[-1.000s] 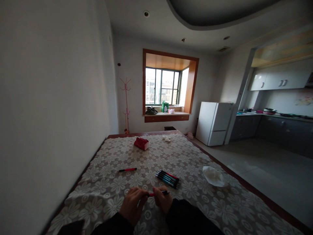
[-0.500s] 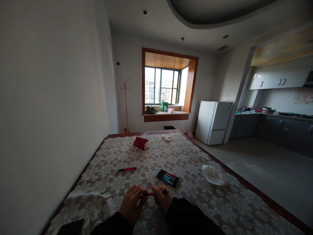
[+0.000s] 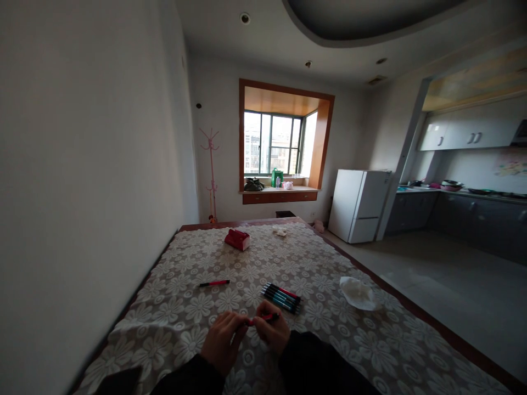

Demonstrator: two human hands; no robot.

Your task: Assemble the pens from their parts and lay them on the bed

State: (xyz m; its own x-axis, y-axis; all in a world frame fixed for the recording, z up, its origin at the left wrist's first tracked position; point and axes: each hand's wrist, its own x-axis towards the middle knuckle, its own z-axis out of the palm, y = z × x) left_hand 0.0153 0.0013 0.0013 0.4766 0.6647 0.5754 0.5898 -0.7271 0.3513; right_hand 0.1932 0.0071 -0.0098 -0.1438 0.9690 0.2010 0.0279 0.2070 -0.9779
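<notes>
We've got both hands pressed close together low over the flowered tablecloth (image 3: pixel 185 307), left hand (image 3: pixel 222 343) and right hand (image 3: pixel 272 333) each pinching an end of a red pen (image 3: pixel 260 319) held level between them, fingers curled, wrists down. The bundle of pens (image 3: pixel 282 298) lies just beyond, a lone red pen (image 3: pixel 214 283) further left.

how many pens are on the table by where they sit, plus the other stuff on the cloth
pen held in both hands: 1
single red pen lying apart: 1
bundle of pens: 1 bundle, count inside too small to tell
red box: 1
white crumpled tissue: 1
small white scrap: 1
total: 6
</notes>
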